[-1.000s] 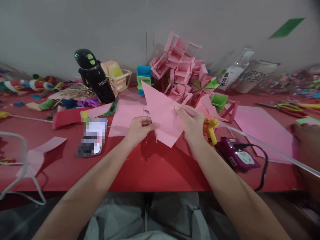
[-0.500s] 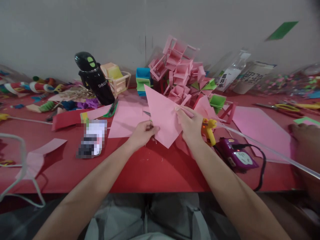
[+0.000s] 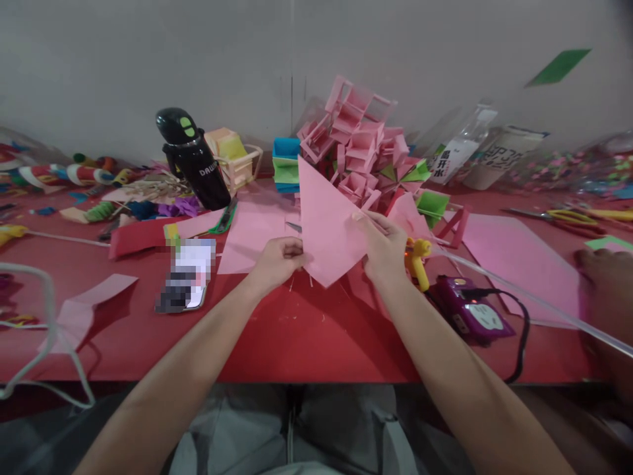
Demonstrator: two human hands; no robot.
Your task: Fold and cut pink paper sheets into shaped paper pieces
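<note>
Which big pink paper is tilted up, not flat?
The pointed sheet between the left hand and right hand; the left-back sheet and right-side sheet lie flat on the table.

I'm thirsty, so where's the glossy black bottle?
In the head view, the black bottle stands left of centre toward the back of the red table, left of the cream boxy frame.

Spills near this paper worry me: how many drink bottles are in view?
2: a black bottle behind and left of the left hand, and a clear labelled bottle right of the pink paper-model pile. More may be hidden behind that pile or in the blurred clutter far right.
</note>
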